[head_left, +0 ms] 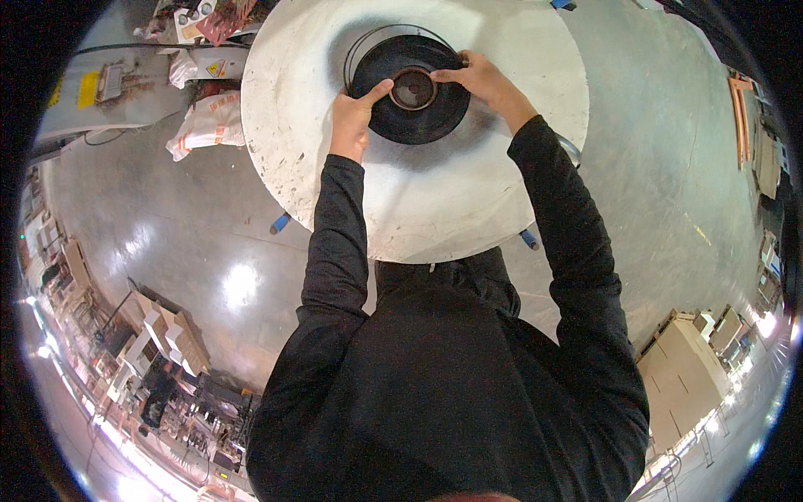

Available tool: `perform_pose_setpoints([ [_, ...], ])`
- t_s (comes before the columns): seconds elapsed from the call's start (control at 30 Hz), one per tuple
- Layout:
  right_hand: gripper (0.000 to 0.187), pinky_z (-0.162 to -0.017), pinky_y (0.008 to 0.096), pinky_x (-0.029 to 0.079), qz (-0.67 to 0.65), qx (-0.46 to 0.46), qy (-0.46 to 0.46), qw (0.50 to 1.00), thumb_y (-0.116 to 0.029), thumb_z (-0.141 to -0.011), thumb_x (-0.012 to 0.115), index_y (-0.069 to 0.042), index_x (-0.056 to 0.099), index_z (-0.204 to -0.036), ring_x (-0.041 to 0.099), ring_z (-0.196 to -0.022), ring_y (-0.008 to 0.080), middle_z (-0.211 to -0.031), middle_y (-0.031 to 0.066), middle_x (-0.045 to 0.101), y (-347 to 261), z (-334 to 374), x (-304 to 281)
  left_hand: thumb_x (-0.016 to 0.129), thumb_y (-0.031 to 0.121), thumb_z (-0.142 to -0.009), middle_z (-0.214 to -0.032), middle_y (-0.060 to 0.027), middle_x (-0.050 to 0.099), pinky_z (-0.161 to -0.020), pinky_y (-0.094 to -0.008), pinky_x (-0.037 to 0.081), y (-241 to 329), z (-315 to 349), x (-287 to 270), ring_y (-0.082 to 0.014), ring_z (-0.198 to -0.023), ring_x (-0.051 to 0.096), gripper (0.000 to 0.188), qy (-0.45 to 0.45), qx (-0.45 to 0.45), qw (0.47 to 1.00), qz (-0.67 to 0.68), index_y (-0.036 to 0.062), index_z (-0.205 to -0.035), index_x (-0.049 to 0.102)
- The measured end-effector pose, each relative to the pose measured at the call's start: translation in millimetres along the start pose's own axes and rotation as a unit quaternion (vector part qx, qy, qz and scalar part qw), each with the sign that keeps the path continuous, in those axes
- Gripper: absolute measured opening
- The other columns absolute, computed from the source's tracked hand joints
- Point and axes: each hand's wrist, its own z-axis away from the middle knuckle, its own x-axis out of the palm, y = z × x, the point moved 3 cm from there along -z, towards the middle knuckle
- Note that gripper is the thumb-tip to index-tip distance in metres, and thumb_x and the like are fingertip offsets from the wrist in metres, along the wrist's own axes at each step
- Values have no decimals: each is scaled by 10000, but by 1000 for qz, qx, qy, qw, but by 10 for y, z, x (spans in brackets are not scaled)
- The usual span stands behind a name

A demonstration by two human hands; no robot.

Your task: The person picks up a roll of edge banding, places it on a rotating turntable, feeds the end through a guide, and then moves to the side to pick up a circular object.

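We see the left hand [351, 117] and right hand [481, 79] closed on opposite edges of the black disc [418, 121], steadying it flat at the centre of the round white table [435, 201].

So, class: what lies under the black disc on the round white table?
The black disc rests on the round white table, with a thin wire ring showing around its upper left edge. Both hands, left hand and right hand, grip it. What lies directly beneath is covered.

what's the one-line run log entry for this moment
left hand: on black disc rim | right hand: on disc by brown hub | disc: flat on round white table
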Motion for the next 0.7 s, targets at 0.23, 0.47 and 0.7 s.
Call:
perform_pose_setpoints([
  [0.23, 943, -924, 392, 630, -61, -28, -74, 995, -517, -774, 981, 69, 632, -1426, 747, -1130, 319, -1271, 193, 742, 17, -67, -24, 1037, 283, -770, -1258, -182, 755, -1050, -396, 562, -23, -20, -25, -278, -1136, 734, 759, -34, -39, 998, 42, -106, -1316, 681],
  [0.47, 795, -895, 349, 609, -119, 3, -79, 990, -468, -806, 974, 5, 691, -1378, 748, -1083, 280, -1181, 135, 768, 99, -58, 2, 1008, 279, -810, -1190, -152, 776, -905, -351, 604, 38, 15, -23, -239, -1045, 753, 613, -53, -64, 996, 24, -66, -1234, 733],
  [0.7, 837, -1122, 387, 541, -89, -7, -65, 994, -384, -831, 981, 17, 623, -1473, 696, -1260, 268, -1347, 140, 723, -120, 39, 29, 1012, 313, -801, -1233, -228, 733, -976, -365, 563, 39, -32, -112, -261, -1090, 716, 750, -48, -47, 997, -38, -161, -1253, 647],
])
